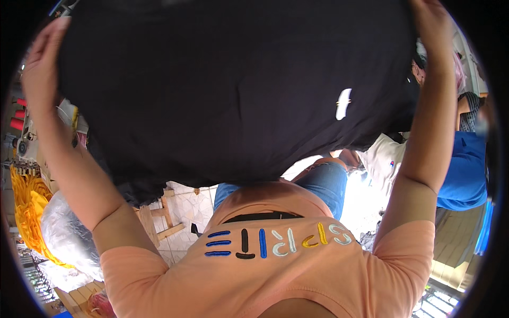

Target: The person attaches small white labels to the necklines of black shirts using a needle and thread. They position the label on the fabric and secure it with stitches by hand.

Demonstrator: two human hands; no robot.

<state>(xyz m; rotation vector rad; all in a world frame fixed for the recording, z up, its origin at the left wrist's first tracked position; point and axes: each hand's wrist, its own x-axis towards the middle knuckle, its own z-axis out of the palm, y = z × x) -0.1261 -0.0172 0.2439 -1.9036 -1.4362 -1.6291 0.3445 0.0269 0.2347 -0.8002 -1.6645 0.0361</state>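
Note:
A large piece of black cloth [238, 79] is spread in front of me between my raised arms, filling the upper middle of the view. At its left edge is my left hand [45, 58], closed on the cloth, its fingers pointing up. My right hand [433, 26] grips the opposite edge at the upper right, with its fingertips hidden by the cloth and the picture's rim. A small white elongated shape [343, 104] shows on the right part of the cloth; whether it is an opening or a mark I cannot tell. The cloth's lower edge hangs loosely over my lap.
Red thread cones [17, 123] stand at the far left beside a machine. Below them are yellow cloth [33, 212] and a clear plastic bundle [71, 230]. A wooden stool [159, 214] stands on the tiled floor. White cloth [380, 159] and blue cloth [464, 177] are at the right.

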